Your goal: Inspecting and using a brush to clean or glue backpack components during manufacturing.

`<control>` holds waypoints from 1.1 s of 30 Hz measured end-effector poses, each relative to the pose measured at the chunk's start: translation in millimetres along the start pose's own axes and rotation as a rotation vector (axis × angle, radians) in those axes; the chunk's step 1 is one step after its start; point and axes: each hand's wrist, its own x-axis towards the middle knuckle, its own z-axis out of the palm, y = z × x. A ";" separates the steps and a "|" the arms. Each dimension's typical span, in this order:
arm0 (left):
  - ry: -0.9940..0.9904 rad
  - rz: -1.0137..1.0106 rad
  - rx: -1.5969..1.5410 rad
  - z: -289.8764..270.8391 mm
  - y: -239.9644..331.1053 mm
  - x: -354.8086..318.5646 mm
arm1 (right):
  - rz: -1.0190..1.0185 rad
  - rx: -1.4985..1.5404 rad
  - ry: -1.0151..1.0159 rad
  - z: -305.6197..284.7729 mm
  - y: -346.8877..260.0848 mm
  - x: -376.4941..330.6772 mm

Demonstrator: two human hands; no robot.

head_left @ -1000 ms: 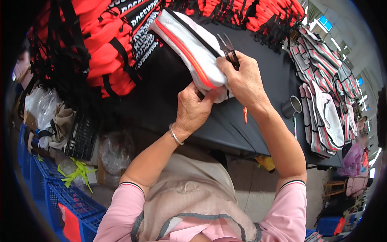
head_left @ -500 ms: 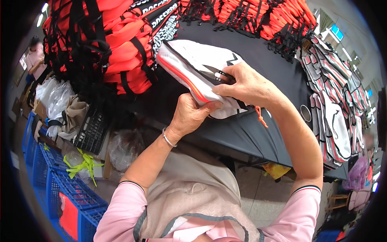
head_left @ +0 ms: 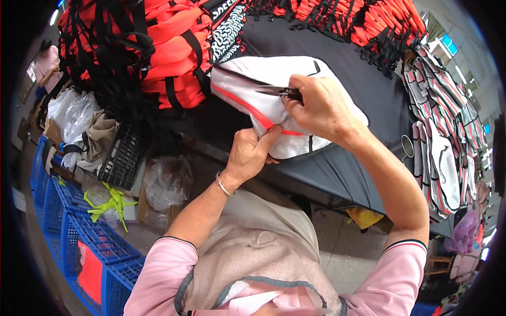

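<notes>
Grip, left hand (head_left: 247,152): closed on near edge of white bag (head_left: 269,109), by its red stripe. Right hand (head_left: 322,108): closed round scissors (head_left: 287,94), blades leftward over bag. Changed since one second ago: blades then pointed away; bag's broad panel now spreads rightward. Lettering: white, on black cloth (head_left: 227,36) beside stacked red bags (head_left: 179,50). Surface: dark-covered desk (head_left: 371,79), white bag on it. Room: blue crates (head_left: 100,239) on floor, left.

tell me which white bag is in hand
The white bag in front of the person, pinched by the left hand, with the right hand holding scissors over it. The other white bags lie piled to the right, untouched.
</notes>
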 end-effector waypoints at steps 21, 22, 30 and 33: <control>0.451 0.492 0.657 -62.8 -48.3 -22.8 | 0.282 0.461 0.092 37.4 20.7 -64.5; 0.274 0.533 0.678 -66.1 -51.6 -5.9 | 0.271 0.464 0.086 34.9 17.8 -64.6; 0.103 0.109 0.938 -104.2 -92.0 57.6 | 0.237 0.214 0.345 -40.4 43.2 -78.8; 0.253 0.116 0.780 -128.8 -123.9 63.5 | 0.280 0.194 0.522 -74.6 86.0 -106.4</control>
